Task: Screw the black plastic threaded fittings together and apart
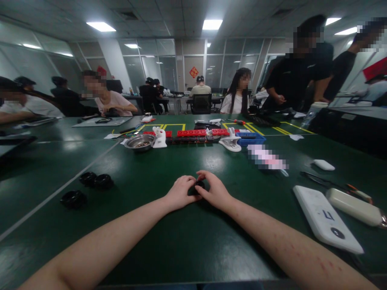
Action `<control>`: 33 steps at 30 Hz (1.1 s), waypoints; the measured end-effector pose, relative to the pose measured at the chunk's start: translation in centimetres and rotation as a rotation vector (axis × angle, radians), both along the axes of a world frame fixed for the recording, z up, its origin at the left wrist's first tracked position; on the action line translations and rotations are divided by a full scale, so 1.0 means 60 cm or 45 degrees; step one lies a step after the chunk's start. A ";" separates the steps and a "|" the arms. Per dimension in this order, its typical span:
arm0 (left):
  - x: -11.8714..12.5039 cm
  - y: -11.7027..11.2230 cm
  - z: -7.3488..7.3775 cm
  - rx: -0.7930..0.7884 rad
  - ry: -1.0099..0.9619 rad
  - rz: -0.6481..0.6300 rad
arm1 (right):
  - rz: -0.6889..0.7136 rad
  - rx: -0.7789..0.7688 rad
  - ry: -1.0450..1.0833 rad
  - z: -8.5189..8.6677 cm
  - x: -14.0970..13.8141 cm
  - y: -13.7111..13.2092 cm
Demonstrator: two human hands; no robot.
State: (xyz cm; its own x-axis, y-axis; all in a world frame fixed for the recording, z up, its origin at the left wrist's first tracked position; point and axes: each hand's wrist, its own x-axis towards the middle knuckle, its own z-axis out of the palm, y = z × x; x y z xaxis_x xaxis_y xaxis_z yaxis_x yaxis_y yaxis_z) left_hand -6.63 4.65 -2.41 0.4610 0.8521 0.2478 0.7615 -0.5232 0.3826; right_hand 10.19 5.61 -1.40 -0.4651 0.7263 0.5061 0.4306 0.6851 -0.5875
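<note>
My left hand (182,191) and my right hand (214,189) meet over the middle of the table. Between their curled fingers and thumbs is a small black round part (199,185), mostly covered by the fingers, so its exact kind is unclear. Three glossy black ring-like pieces lie on the left: one at the back (87,178), another touching its right side (104,181), and a third nearer to me (73,199).
Across the green table (145,241) stand a metal bowl (139,143) of small parts, two white clamps (159,137), a red strip (195,133) and a blue tray (252,139). On the right lie a white device (326,217), a cream case (353,205) and glasses. Several people are beyond.
</note>
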 end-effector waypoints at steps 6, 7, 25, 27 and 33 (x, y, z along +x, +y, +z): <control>0.000 0.001 -0.001 -0.002 0.010 0.013 | 0.081 0.022 0.016 0.002 0.000 -0.004; 0.000 0.000 0.000 -0.003 0.013 0.010 | 0.028 0.029 0.021 0.001 0.000 -0.004; 0.001 -0.001 0.003 0.002 0.009 0.018 | -0.107 0.019 0.054 -0.008 -0.003 0.004; 0.000 -0.001 0.003 -0.004 0.003 0.017 | -0.076 0.005 0.044 -0.007 -0.002 0.004; -0.001 0.001 0.000 -0.003 0.014 0.006 | 0.073 0.010 0.051 -0.005 0.002 0.001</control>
State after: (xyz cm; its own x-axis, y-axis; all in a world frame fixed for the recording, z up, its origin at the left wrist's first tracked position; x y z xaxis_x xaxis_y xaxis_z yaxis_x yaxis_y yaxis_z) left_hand -6.67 4.74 -2.43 0.4598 0.8548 0.2405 0.7681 -0.5188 0.3755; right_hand 10.30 5.64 -1.70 -0.4849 0.6950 0.5309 0.3672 0.7127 -0.5976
